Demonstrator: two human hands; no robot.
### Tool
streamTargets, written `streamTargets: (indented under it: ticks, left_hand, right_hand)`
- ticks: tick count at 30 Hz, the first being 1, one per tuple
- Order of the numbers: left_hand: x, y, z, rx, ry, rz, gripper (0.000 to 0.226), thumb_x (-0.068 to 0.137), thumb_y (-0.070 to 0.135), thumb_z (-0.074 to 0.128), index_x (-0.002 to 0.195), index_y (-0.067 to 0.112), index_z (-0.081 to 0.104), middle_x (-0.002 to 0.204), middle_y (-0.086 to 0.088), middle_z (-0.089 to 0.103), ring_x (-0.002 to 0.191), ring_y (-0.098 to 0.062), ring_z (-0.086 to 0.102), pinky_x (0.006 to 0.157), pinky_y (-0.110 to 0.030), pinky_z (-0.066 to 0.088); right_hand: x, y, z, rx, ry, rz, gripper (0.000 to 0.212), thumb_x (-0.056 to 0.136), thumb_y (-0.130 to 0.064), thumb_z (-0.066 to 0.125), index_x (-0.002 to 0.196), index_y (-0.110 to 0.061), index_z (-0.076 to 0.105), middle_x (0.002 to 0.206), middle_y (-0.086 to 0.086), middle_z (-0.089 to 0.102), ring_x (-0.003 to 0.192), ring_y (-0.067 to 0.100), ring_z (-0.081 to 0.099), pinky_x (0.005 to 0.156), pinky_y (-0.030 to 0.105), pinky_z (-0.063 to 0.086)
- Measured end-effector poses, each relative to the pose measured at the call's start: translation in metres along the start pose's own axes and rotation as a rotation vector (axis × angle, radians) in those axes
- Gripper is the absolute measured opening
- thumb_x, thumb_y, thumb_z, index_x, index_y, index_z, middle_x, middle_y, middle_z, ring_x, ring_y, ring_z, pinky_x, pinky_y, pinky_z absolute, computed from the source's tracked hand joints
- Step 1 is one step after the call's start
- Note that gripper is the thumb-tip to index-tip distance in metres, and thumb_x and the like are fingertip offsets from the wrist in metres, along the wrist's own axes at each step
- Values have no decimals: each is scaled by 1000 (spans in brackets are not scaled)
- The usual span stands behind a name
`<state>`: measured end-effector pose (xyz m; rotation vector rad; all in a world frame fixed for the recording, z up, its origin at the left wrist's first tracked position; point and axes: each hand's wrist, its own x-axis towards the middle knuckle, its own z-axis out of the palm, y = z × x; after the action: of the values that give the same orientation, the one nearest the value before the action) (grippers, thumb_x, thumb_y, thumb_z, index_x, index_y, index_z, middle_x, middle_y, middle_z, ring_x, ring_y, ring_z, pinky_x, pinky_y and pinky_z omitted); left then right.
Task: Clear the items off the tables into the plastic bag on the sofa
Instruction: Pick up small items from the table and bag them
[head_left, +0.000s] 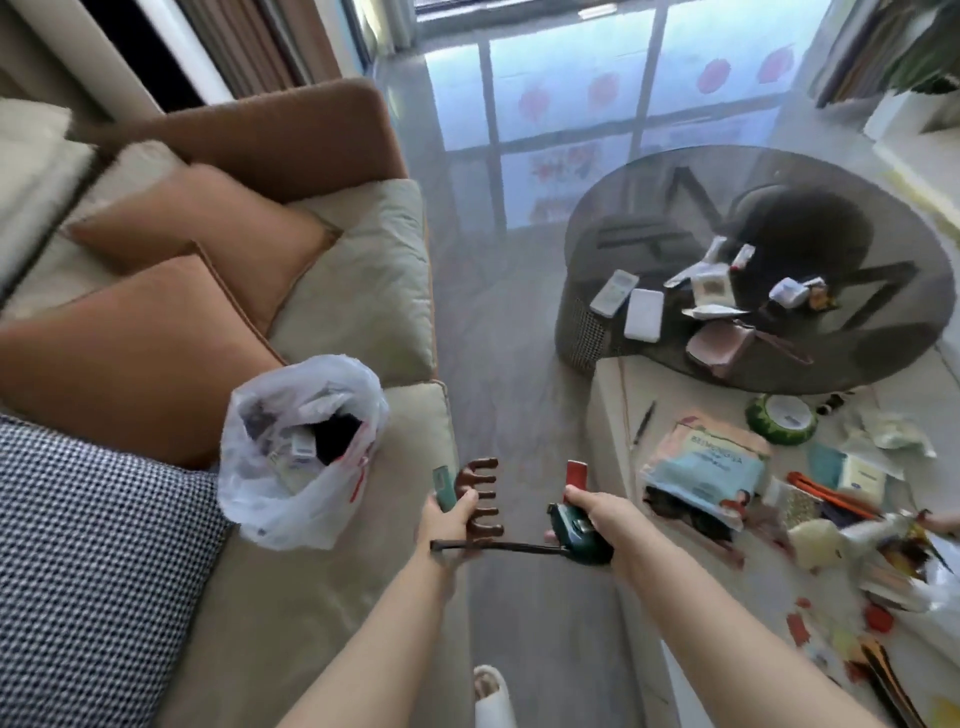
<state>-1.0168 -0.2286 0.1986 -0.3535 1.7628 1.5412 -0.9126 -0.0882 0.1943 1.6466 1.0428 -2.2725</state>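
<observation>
A pale slipper (491, 693) is showing at the bottom edge on the grey floor; above it, the left hand (449, 519) is gripping a brown plastic claw hair clip (480, 496) together with a small teal tube (445, 486), its fingers curling round both; the right hand (587, 512) is holding a dark green gadget (582, 535) and a small red box (576, 474), fingers wrapping them, while a thin dark strap (498, 545) is hanging across between the two hands. Just left of the left hand, a crumpled white plastic bag (296, 457) is sitting open on the beige sofa (363, 280), already holding dark and pale items, near a houndstooth cushion (93, 561) and orange cushions (135, 358). To the right, a low white table (618, 405) is bearing a blue book (704, 467), a green watermelon-patterned bowl (782, 421) and blurred clutter; farther off, a round smoked-glass table (883, 364) is carrying a white remote (614, 292), a pink pouch (719, 345) and small white packets.
</observation>
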Motion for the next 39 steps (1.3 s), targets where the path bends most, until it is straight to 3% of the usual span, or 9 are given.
streamTargets:
  ticks: [8,14,17,19,22,27,30,34,39]
  left_hand:
    - [69,66,-159,-67,222,-49,14,95,8,53,107,0,52,73,-15,63,40,-17,62,42,-26,53]
    - [138,92,-235,-43,314,-73,28,92,11,59,116,-1,51,99,-24,67,84,-37,68,83,-53,55]
    - [168,95,-248,43,323,-104,34,92,16,58,121,3,48,110,-21,63,99,-38,64,90,-52,52]
    - [185,94,-253,88,322,-103,35,92,17,58,123,6,48,106,-13,62,99,-32,62,91,-47,53]
    - [210,93,-259,182,335,-82,31,90,16,58,119,9,49,91,-3,58,92,-26,60,88,-43,54]
    - [230,78,-271,201,271,-180,36,91,13,57,125,9,46,115,-14,59,104,-31,60,91,-46,53]
    - [231,65,-275,225,248,-245,37,90,11,57,125,10,45,112,-14,60,100,-30,62,87,-43,55]
    - [223,53,-275,303,213,-297,43,87,16,59,127,12,45,101,-7,58,85,-22,58,66,-31,50]
    - [215,53,-272,356,191,-267,52,82,10,60,132,15,47,101,-3,59,94,-25,61,77,-31,48]
  right_hand:
    - [29,-19,187,80,-167,119,10,88,-3,59,89,6,55,78,19,63,56,30,66,45,36,57]
    - [76,-32,296,142,-27,35,11,89,3,57,79,3,51,80,20,58,67,30,58,50,41,58]
    - [110,-34,331,5,99,-89,11,87,-1,60,94,3,53,85,19,59,74,32,61,69,49,57]
    - [132,-34,350,-143,151,-173,30,86,-5,62,112,2,51,103,22,61,93,38,62,87,53,52]
    - [158,-31,376,-329,112,-231,33,84,-7,59,116,-3,51,112,22,60,104,39,59,93,53,49]
    - [186,-12,400,-646,121,-240,36,87,-10,55,122,-11,49,104,10,56,88,25,55,68,31,44]
    - [193,5,398,-754,123,-179,44,88,-9,51,132,-13,46,111,15,57,88,25,56,66,31,44]
    - [194,16,390,-742,124,-108,42,91,-8,50,132,-12,46,90,8,51,71,18,49,60,27,43]
    - [186,10,386,-720,85,-132,52,91,-2,40,141,-17,39,102,9,52,92,27,53,90,42,50]
